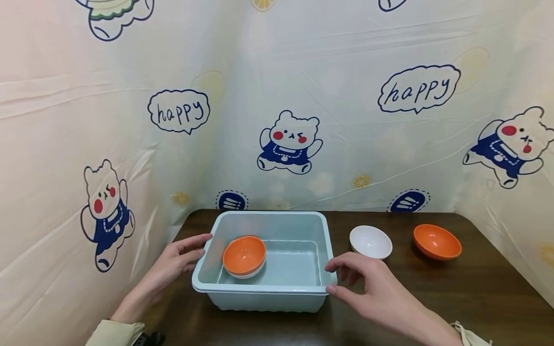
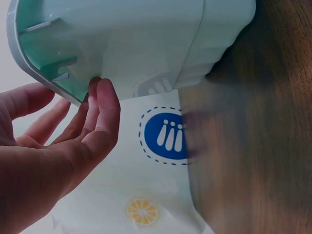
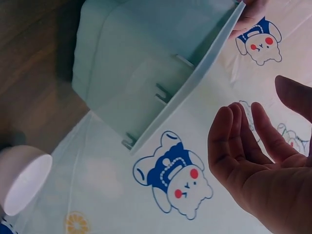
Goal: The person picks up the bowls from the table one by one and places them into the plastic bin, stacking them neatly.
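Observation:
A pale blue plastic basin (image 1: pixel 264 289) sits on the table, with an orange bowl (image 1: pixel 244 255) nested in a white bowl (image 1: pixel 245 276) inside it, toward its left side. At the basin's left rim is my left hand (image 1: pixel 175 262); the left wrist view shows fingertips (image 2: pixel 106 90) beneath the rim, close against the outer wall. My right hand (image 1: pixel 372 288) is beside the front right corner, fingers loosely bent. In the right wrist view that hand (image 3: pixel 258 161) appears apart from the rim, with nothing between thumb and fingers.
Right of the basin, a second white bowl (image 1: pixel 371 241) and a second orange bowl (image 1: pixel 437 242) stand upright on the dark wooden table (image 1: pixel 484 283). A printed curtain (image 1: pixel 346 154) with bears hangs behind the table and along both sides.

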Demonstrator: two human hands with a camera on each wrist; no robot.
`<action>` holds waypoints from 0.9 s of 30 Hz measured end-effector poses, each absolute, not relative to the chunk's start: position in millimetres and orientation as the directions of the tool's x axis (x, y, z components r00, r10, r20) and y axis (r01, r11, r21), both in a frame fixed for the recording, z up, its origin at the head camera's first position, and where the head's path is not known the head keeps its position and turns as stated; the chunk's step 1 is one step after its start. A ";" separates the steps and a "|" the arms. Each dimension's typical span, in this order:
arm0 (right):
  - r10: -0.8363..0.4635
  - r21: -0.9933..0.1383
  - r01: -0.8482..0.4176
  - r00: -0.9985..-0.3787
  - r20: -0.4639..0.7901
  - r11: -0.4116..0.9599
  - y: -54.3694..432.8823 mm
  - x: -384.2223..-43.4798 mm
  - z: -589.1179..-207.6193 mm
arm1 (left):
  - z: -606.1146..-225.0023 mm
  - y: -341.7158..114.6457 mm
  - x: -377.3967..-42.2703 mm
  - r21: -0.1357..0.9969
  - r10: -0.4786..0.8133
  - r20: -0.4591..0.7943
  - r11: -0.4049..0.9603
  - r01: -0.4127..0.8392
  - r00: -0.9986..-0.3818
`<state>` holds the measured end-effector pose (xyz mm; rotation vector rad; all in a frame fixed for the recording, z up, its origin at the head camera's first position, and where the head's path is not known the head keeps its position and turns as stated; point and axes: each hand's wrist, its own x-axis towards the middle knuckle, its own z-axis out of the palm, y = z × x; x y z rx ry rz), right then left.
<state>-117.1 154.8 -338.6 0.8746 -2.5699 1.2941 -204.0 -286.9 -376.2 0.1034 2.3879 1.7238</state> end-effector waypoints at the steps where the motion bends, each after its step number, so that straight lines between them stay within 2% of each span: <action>1: -0.435 -0.705 -0.539 -0.830 0.350 0.461 156.3 -116.9 -339.5 | -376.3 -286.7 -203.9 0.945 0.172 -0.115 0.323 -0.054 -0.978; 15: -0.416 -0.783 -0.382 -0.892 0.175 0.491 172.6 -119.6 -351.7 | -377.1 -286.5 -204.6 0.944 0.165 -0.117 0.325 -0.058 -0.979; 20: -0.409 -0.778 -0.367 -0.899 0.155 0.510 176.5 -118.7 -359.2 | -377.4 -286.7 -204.4 0.943 0.161 -0.122 0.327 -0.064 -0.979; 27: -0.434 -0.749 -0.427 -0.877 0.206 0.506 183.1 -117.3 -372.9 | -376.9 -285.3 -203.6 0.943 0.155 -0.122 0.328 -0.065 -0.980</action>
